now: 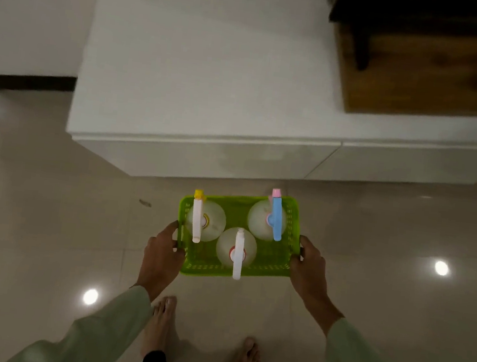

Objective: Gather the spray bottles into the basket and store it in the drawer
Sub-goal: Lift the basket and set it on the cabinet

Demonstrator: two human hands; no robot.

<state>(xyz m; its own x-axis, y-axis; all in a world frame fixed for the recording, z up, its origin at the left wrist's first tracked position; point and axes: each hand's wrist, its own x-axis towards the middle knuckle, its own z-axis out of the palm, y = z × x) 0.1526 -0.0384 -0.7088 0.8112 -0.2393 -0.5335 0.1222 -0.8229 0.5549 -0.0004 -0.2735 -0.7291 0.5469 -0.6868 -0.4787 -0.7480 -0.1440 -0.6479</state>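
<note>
Here, a person stands barefoot on a glossy tiled floor (48,202), carrying one lime-green perforated basket (253,268) in front of a low white cabinet (201,86). The left hand (162,249) closes around the basket's left end wall, fingers curled over the rim; the right hand (309,264) clasps the right end wall in the same way. The basket is held level above the floor, between the two hands, near the cabinet front but apart from it.

Three spray bottles stand upright inside the basket, each with a pale round body seen from above. The first bottle (211,221), at the left, has a white trigger head with a yellow nozzle tip. The second bottle (230,246), at the centre and nearest the person, has an all-white trigger head that reaches over the near rim. The third bottle (260,216), at the right rear, has a blue trigger head with a pink nozzle tip.

Two drawer fronts (233,162) show along the cabinet's face, both shut, divided by one vertical seam. One dark wooden board (442,73) lies on the cabinet top at the right. Two bare feet (160,321) show below the basket, and two pale green sleeves (101,335) cover the forearms. Five bright light reflections dot the floor tiles.
</note>
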